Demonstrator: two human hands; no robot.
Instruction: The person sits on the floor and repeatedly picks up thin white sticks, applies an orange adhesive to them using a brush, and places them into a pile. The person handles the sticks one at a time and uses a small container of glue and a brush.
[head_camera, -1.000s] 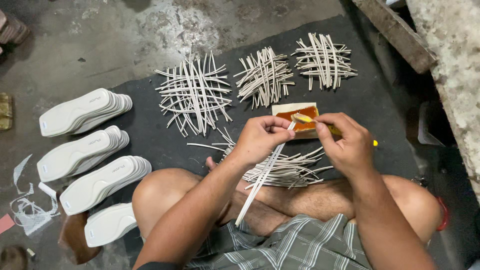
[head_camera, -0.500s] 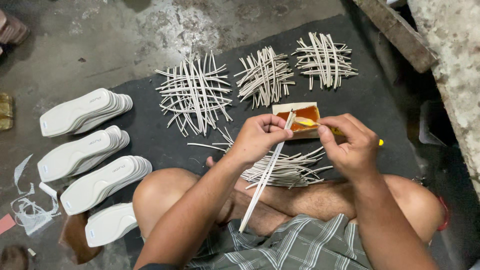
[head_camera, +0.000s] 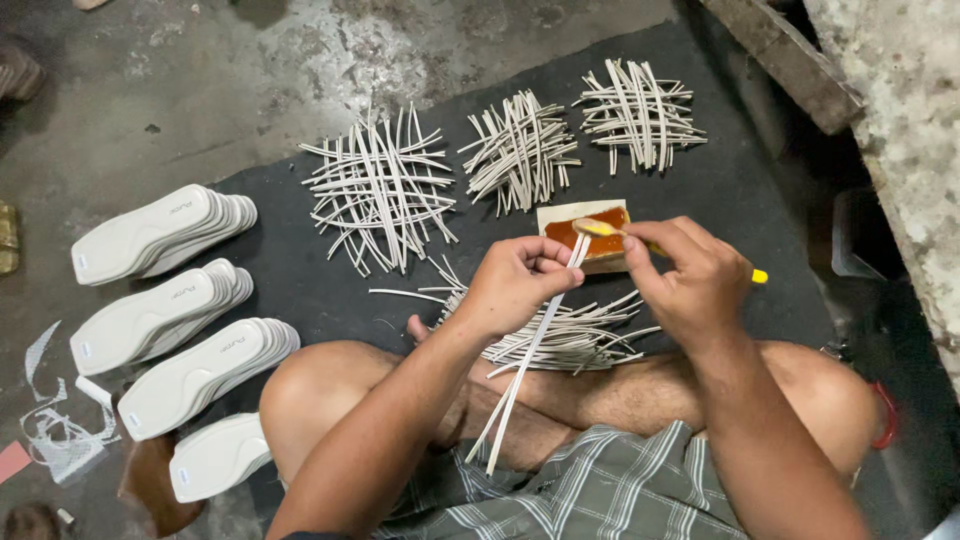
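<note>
A dark mat (head_camera: 300, 270) covers the stained concrete floor (head_camera: 150, 90). On the mat, three crisscrossed strip piles (head_camera: 380, 190) lie toward twelve o'clock, a small glue tray (head_camera: 590, 240) sits centrally, and white sole stacks (head_camera: 160, 235) lie at nine o'clock.

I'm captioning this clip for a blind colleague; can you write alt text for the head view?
Seated cross-legged on a dark mat, a person's left hand holds pale strips while the right hand brushes them with a yellow-handled brush over an orange glue tray. Crisscrossed strip piles and stacked white insoles lie nearby.
</note>
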